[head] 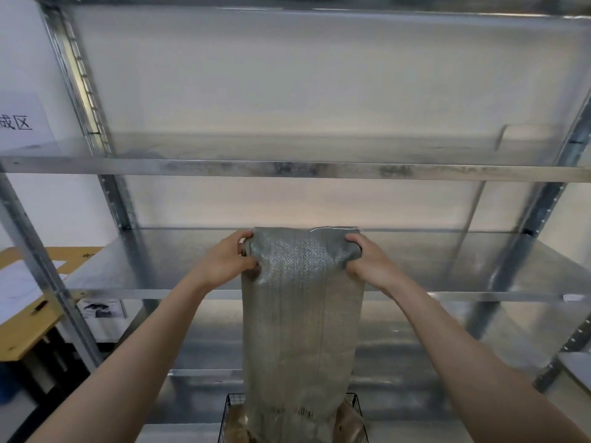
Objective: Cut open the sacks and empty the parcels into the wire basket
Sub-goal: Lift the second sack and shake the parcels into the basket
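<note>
You hold the sack (303, 314) upended, its long axis straight up and down. The closed end is at the top between your hands, and the lower end drops into the wire basket (225, 417) right below. Your left hand (224, 262) has fingers and thumb curled round the sack's upper left corner, bunching the weave. Your right hand (367, 260) grips the upper right corner the same way. Both hands sit at about one height, so the top edge runs level and neither hand is nearer the basket. The sack hangs flat and slack along most of its length, which suggests little is left inside, though you cannot see in. Its lower end lies inside the basket's rim, roughly midway between the left and right walls, and brown parcels (348, 420) show on either side of it against those walls. The cloth itself hides whether the mouth is fully open down there. What counts for the next move is that the basket lies directly under your hands, along the sack's axis. A lift or shake should go straight up, so anything left falls inside the rim rather than over it. The metal rack (287, 170) stands behind the sack.
</note>
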